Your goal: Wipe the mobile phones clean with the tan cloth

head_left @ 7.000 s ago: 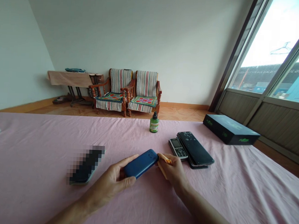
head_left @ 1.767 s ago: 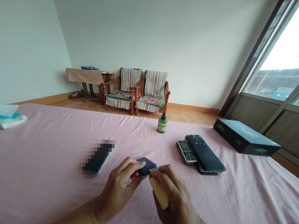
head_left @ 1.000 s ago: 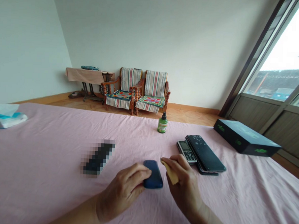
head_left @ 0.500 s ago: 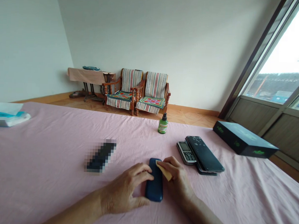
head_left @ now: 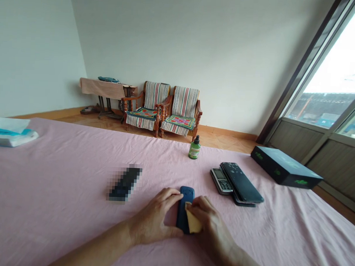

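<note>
A blue phone point(head_left: 185, 200) lies flat on the pink cloth of the table point(head_left: 60, 175). My left hand point(head_left: 154, 218) grips its left edge, thumb under the near end and fingers over the top. My right hand point(head_left: 210, 224) pinches a small folded yellow cloth point(head_left: 192, 223) and presses it on the phone's near right side. The lower half of the phone is hidden by both hands.
A dark phone point(head_left: 124, 184), blurred out, lies to the left. A keypad phone point(head_left: 221, 180) and stacked black smartphones point(head_left: 241, 183) lie to the right. A green bottle point(head_left: 194, 148), a black box point(head_left: 284, 167) and a tissue pack point(head_left: 9, 131) stand farther off.
The yellow cloth in my right hand slid from the phone's far end toward its near end. My left hand closed in tighter on the phone's left edge. The view shifted slightly.
</note>
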`<state>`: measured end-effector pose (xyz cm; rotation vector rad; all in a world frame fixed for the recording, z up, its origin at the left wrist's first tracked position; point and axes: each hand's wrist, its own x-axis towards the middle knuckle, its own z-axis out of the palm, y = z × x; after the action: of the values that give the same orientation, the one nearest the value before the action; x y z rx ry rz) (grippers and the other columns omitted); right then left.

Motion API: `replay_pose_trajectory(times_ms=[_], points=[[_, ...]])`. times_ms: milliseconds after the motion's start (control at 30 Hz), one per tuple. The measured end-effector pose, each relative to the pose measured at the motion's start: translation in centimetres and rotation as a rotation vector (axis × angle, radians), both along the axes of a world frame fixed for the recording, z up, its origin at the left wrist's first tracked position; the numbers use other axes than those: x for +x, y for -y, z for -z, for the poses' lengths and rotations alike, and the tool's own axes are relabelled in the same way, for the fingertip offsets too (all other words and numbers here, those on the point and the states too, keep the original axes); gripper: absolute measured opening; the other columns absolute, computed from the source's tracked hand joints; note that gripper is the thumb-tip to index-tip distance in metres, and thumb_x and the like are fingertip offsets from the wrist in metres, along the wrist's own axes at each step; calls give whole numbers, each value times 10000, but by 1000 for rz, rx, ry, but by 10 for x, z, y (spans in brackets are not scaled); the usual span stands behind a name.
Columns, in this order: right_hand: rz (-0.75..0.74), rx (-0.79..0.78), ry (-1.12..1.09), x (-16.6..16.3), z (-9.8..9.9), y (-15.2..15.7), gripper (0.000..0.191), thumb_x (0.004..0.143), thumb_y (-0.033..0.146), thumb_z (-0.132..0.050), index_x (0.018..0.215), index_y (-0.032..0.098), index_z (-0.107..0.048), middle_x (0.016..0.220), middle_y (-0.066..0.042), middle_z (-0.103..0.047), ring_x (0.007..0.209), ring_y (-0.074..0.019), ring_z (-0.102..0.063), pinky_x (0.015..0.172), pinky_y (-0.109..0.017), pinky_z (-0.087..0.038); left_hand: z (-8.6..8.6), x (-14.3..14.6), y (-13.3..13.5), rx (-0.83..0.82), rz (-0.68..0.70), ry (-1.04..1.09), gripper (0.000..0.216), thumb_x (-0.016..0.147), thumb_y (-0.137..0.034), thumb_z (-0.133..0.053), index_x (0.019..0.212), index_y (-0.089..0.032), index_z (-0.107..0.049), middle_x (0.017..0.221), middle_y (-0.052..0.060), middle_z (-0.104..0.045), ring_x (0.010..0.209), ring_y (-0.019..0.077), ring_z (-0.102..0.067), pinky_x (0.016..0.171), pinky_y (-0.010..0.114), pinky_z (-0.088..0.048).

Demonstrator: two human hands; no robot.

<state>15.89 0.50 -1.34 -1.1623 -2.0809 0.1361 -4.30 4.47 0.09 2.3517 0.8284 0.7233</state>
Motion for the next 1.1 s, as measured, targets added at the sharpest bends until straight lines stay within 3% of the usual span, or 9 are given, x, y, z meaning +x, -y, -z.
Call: replay_pose_trajectory(times_ms=[167, 433, 567, 733, 1100], points=[[89, 7, -59, 2, 1, -43, 243, 768, -1, -521, 793, 155, -704, 775, -33, -577, 711, -148, -558, 637, -251, -469, -2, 0, 0, 23, 5, -5, 736, 652, -378, -802, 1301, -204, -500, 1262, 116, -521, 1173, 276, -500, 1024, 444, -407], [64, -22, -86, 4, 19, -21, 303, 723, -27, -446, 854, 156, -649, 791, -45, -577, 694, -156, -554, 585, -248, -437, 0, 0, -1, -37, -10, -3, 759, 619, -430, -817, 1283, -208, -524, 1258, 107, -524, 1168, 292, -499, 1017, 451, -411], [127, -93, -116, 2, 13, -37, 203, 745, 7, -476, 715, 169, -596, 735, -26, -556, 654, -145, -543, 570, -241, -391, -1, 0, -2, -64, -9, -33, 774, 625, -454, -808, 1291, -185, -521, 1285, 117, -506, 1193, 297, -474, 1048, 424, -382], [103, -126, -140, 4, 7, -36, 211, 737, 7, -480, 763, 167, -614, 755, -29, -562, 667, -148, -562, 568, -234, -390, -4, 0, -1, -77, -9, -30, 777, 629, -479, -801, 1300, -212, -512, 1289, 108, -505, 1194, 301, -474, 1046, 438, -381], [124, -102, -120, 4, 13, -37, 205, 743, 2, -464, 764, 162, -590, 753, -36, -547, 666, -158, -548, 585, -251, -389, 0, 0, -2, -66, -3, -19, 775, 630, -481, -799, 1296, -207, -514, 1284, 109, -507, 1193, 304, -473, 1047, 442, -377]])
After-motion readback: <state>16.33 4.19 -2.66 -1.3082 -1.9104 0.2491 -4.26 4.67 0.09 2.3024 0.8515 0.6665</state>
